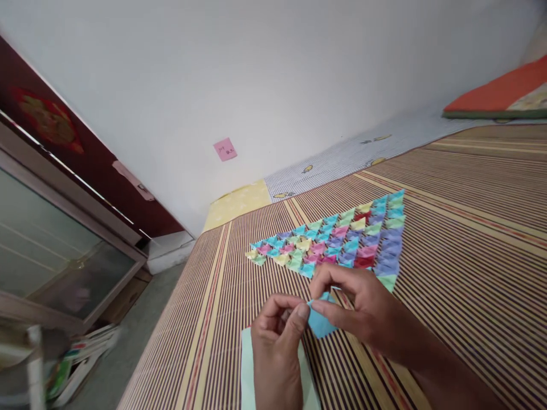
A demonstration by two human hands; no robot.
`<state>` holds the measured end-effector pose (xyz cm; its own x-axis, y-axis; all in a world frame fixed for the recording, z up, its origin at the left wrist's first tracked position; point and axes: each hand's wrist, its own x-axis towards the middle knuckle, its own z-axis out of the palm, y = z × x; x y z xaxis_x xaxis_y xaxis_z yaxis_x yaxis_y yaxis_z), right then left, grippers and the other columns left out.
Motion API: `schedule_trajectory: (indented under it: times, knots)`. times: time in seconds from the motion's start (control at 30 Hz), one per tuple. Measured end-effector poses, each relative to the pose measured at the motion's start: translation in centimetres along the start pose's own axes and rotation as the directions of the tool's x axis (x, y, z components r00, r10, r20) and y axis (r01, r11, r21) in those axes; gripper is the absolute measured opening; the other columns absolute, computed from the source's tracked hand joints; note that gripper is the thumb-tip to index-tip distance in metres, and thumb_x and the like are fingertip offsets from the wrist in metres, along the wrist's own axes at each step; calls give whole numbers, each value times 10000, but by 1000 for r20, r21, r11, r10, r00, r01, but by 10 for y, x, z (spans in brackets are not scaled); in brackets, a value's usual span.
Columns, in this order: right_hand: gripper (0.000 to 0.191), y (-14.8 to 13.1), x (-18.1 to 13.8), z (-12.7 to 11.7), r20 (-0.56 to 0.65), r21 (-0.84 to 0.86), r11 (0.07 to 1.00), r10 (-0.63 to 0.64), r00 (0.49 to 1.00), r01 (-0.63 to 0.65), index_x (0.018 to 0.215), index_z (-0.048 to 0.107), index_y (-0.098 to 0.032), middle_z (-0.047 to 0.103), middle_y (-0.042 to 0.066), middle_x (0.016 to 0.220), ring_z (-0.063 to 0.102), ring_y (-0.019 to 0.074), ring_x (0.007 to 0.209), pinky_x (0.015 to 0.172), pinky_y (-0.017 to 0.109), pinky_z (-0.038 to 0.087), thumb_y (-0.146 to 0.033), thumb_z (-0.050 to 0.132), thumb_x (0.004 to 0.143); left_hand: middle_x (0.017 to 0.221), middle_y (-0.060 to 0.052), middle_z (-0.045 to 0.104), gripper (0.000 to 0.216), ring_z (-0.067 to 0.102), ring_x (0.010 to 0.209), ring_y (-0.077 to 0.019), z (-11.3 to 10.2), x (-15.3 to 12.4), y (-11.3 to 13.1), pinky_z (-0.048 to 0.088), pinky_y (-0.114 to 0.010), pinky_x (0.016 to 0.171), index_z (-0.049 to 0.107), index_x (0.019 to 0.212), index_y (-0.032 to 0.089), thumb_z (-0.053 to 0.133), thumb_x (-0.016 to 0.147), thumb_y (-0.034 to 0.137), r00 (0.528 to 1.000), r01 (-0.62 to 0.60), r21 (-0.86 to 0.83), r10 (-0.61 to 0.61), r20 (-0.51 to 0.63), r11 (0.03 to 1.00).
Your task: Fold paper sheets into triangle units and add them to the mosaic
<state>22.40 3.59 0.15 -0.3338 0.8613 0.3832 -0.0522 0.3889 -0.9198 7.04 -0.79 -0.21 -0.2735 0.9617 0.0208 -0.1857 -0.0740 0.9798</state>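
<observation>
A small blue piece of paper (321, 323) is held up between my two hands. My left hand (280, 336) pinches its left corner between thumb and forefinger. From the right, the thumb and fingers of my right hand (350, 299) close on its upper edge. Beneath my left hand lies a pale green sheet of paper (248, 370), partly covered by that hand. Just beyond my hands, many small folded paper pieces (329, 239) in blue, green, pink, purple, yellow and red lie in rows forming a triangle. My right hand hides part of its near side.
Everything lies on a striped mat (461, 273) over a bed. A patterned cloth (325, 165) runs along the white wall, which bears a pink note (225, 149). Folded orange bedding (491, 94) sits at the far right. Left of the bed edge are floor (158, 302) and a glass-paned door (55, 245).
</observation>
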Motion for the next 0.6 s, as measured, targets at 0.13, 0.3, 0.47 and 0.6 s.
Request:
schedule_trajectory:
  times: [0.13,0.3,0.47,0.6]
  knots:
    - [68,2,2,-1,-118,67,998,11,993,-3,910,667,-215,601,-20,778,565,150,757,686,259,468,-246,696,857,614,12,598,249,518,618,-107,5,-1,-1,431,-201,605,693,688,157,853,728,343,1000,2,-10,-1,24,1000]
    - [97,7,3,3,-159,101,995,34,987,-18,971,700,-217,627,-16,750,584,140,698,623,242,467,-282,657,913,634,-3,654,249,564,616,-111,8,-3,-2,454,-206,617,713,740,154,872,706,343,998,56,-11,-56,32,998]
    - [278,7,4,3,-77,204,975,103,992,-85,880,672,-189,602,-12,696,527,126,599,533,236,416,-436,584,973,634,-1,656,267,586,614,-110,5,0,-5,472,-196,609,709,759,157,858,741,379,999,18,37,-19,30,999]
    - [390,5,5,2,-45,133,988,82,996,-75,657,586,-180,509,-29,605,471,118,583,543,243,387,-429,616,956,652,1,649,262,589,634,-108,2,2,-8,487,-199,644,710,801,161,808,806,403,999,3,43,-5,50,999]
